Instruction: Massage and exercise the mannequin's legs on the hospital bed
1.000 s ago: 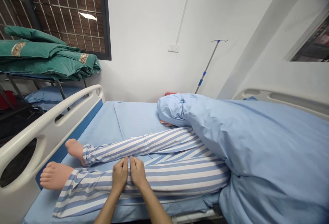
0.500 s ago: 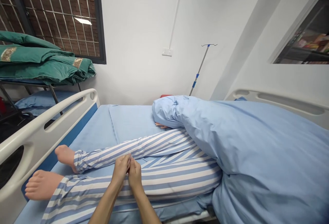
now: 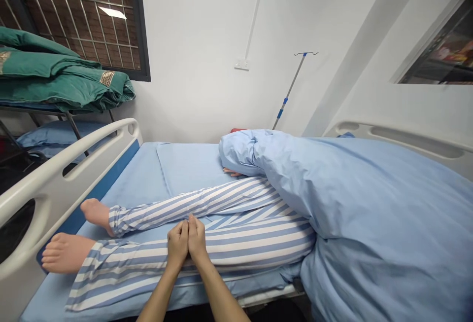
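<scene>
A figure lies on its side on the bed, in blue-and-white striped pyjama trousers. My left hand (image 3: 178, 245) and my right hand (image 3: 197, 239) rest side by side on the near trouser leg (image 3: 251, 248), fingers together and pointing toward the far leg (image 3: 192, 202). I cannot tell whether the fingertips pinch the cloth. Both bare feet (image 3: 67, 253) point toward the left rail. A light blue duvet (image 3: 369, 208) hides the figure's upper body, and a small hand (image 3: 231, 172) shows at its edge.
A white bed rail (image 3: 74, 154) runs along the left, with a pale blue sheet (image 3: 185, 174) beyond it. A white bed end (image 3: 402, 142) stands at right. Green folded quilts (image 3: 55, 78) lie on a metal rack (image 3: 37, 110) by a barred window (image 3: 81, 16); an IV pole (image 3: 290, 88) stands behind.
My hands have closed from a small gap into side-by-side contact and lie a little lower on the near leg. The whole view has shifted slightly as my head moved.
</scene>
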Tool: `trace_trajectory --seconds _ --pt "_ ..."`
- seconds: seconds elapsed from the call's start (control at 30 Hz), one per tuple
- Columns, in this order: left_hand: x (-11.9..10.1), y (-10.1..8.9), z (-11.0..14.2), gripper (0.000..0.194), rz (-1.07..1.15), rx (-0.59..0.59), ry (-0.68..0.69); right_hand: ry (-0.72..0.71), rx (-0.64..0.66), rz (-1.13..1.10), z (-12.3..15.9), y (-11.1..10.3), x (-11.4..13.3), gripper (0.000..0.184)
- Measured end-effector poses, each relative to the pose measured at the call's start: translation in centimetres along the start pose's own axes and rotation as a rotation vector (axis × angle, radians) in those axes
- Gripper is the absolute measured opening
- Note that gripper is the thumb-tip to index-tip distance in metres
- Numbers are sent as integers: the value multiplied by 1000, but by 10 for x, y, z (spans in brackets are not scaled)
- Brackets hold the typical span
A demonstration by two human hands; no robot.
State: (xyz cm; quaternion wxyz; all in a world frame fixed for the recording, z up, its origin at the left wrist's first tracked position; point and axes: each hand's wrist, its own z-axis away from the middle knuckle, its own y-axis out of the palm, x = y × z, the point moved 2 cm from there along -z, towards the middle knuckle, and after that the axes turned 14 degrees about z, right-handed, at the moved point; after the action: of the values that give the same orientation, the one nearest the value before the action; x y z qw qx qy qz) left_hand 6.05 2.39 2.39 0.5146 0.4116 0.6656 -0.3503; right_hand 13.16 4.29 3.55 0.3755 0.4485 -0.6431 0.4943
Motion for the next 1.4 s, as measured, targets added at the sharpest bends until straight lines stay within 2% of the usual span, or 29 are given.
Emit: trace_trajectory --seconds 0.2,0.3,0.53,0.67,0.8,0.87,0.97,1.1,1.27,1.4 --pt "-4 3 0 40 -17 77 1 -175 84 234 -3 -24 22 40" --pt "-4 4 3 40 -46 92 19 -192 82 230 -1 -28 15 41" --pt "-9 8 4 35 -60 70 -12 -111 23 182 6 -21 -9 39" --pt "-40 34 5 35 127 1 -56 -46 3 -17 -1 -26 -18 38" --pt "-70 65 9 38 262 -1 -8 28 -11 -202 -9 -33 -34 39" --pt "-67 68 9 38 239 -18 12 45 -5 -230 -10 -35 -37 39" --pt "-41 59 5 37 126 -32 -8 49 -20 -189 -8 -36 -31 36" --pt "-11 46 1 38 -22 33 -21 53 -67 -145 -3 -35 -22 35" --pt "-8 47 2 39 -86 26 8 77 -44 -103 -6 -38 -19 37" --pt "-11 49 5 41 -65 103 50 -38 33 123 -9 -57 -5 38"
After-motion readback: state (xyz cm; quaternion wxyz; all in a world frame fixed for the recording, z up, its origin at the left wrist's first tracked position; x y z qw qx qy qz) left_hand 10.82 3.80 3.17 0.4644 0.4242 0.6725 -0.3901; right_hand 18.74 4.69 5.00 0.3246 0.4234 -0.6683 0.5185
